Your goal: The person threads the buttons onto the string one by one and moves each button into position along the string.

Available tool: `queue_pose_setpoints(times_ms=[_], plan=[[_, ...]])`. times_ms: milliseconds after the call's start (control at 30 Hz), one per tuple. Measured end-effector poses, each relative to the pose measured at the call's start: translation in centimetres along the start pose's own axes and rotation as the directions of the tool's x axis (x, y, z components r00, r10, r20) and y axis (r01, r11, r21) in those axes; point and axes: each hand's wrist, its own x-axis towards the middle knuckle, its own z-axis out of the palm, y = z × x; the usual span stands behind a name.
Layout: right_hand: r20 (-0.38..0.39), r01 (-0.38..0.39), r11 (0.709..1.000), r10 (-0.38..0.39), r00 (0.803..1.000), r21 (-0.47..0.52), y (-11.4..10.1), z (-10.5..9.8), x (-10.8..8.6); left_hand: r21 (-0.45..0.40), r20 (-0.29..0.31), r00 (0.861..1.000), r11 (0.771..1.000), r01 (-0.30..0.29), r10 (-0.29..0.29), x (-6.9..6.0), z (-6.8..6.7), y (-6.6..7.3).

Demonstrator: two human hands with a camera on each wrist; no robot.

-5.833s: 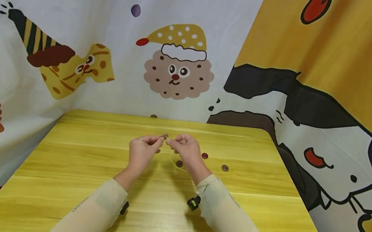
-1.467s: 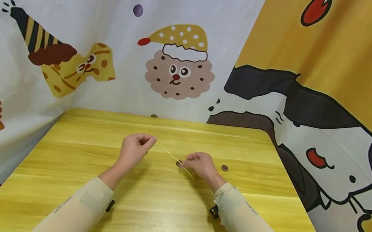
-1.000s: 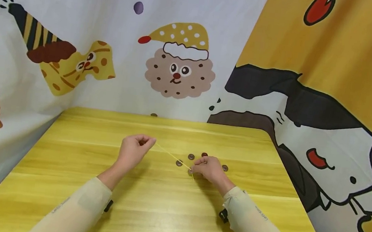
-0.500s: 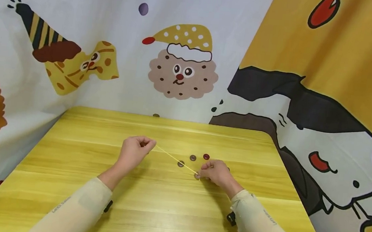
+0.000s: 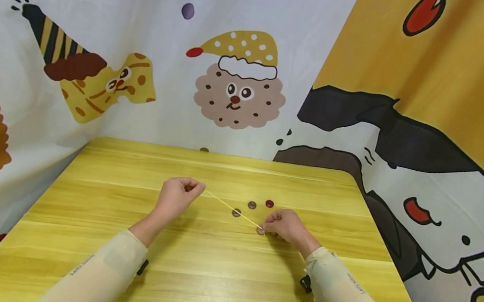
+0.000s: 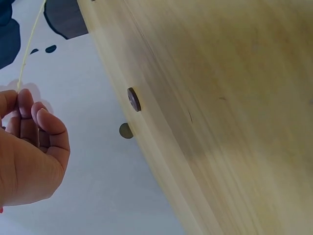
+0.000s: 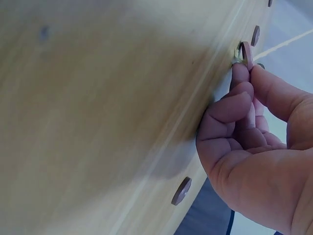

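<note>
The left hand [image 6: 33,154] sits at the left side, its thumb and a fingertip pinching a yellow string [image 6: 27,56], the other fingers curled in. From the pinch the string runs taut up and slightly right, out at the top. A brown button [image 6: 134,99] lies on the wood-grained table [image 6: 244,127], near its edge. Behind the hand hangs a pale cloth [image 6: 107,181] with a dark patch [image 6: 68,17] and a round olive spot [image 6: 125,130] beside the table's edge.

Beyond the red button [image 5: 269,204], tabletop [image 5: 274,179] is left free; to its left, passage is crossed by a taut yellow thread [image 5: 222,202].
</note>
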Motion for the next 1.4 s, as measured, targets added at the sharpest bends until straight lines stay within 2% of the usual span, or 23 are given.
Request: queue_pose_setpoints(times_ms=[133, 233, 367, 467, 533, 600, 700, 800, 933, 1167, 1300, 1400], plan=[[0.003, 0.011, 1.0, -0.011, 1.0, -0.018, 0.1, -0.2, 0.0, -0.005, 0.016, 1.0, 1.0, 0.004, -0.004, 0.0, 0.2, -0.1], [-0.025, 0.03, 0.998, -0.031, 0.999, -0.055, 0.1, -0.2, -0.2, -0.009, 0.042, 0.999, 1.0, 0.002, -0.002, 0.0, 0.5, -0.1], [-0.098, 0.113, 0.991, -0.12, 0.988, -0.075, -1.0, 0.3, -0.3, -0.015, 0.069, 0.998, 1.0, 0.002, -0.001, -0.1, 0.8, 0.1], [-0.091, 0.219, 0.976, -0.217, 0.972, 0.006, -3.3, 1.3, -0.3, -0.024, 0.078, 0.997, 1.0, 0.012, -0.011, -0.1, 0.8, 0.2], [-0.043, 0.272, 0.958, -0.27, 0.962, 0.093, -5.1, 2.3, -0.2, -0.042, 0.086, 0.996, 0.999, 0.03, -0.026, -0.2, 0.7, 0.4], [0.031, 0.3, 0.931, -0.313, 0.949, 0.208, -6.7, 3.4, -0.1, -0.063, 0.097, 0.995, 0.997, 0.042, -0.035, -0.2, 0.8, 0.6], [0.122, 0.293, 0.899, -0.347, 0.93, 0.324, -8.3, 4.9, 0.5, -0.104, 0.119, 0.992, 0.993, 0.048, -0.036, -0.1, 0.9, 0.8], [0.16, 0.267, 0.886, -0.347, 0.924, 0.378, -9.0, 6.1, 1.0, -0.135, 0.138, 0.99, 0.99, 0.039, -0.02, -0.1, 1.0, 1.0], [0.134, 0.248, 0.892, -0.317, 0.939, 0.379, -9.2, 7.0, 1.2, -0.149, 0.15, 0.988, 0.988, 0.041, -0.019, -0.3, 1.2, 1.0], [0.1, 0.226, 0.897, -0.283, 0.954, 0.38, -8.8, 7.0, 0.9, -0.108, 0.155, 0.988, 0.994, 0.034, -0.017, -0.3, 1.3, 0.8], [0.103, 0.215, 0.905, -0.269, 0.958, 0.368, -8.4, 6.9, 0.8, -0.08, 0.175, 0.985, 0.997, 0.022, -0.007, -0.2, 1.4, 0.8], [0.098, 0.218, 0.911, -0.267, 0.959, 0.351, -8.2, 6.7, 0.7, -0.076, 0.172, 0.985, 0.997, 0.033, -0.02, -0.2, 1.6, 0.7]])
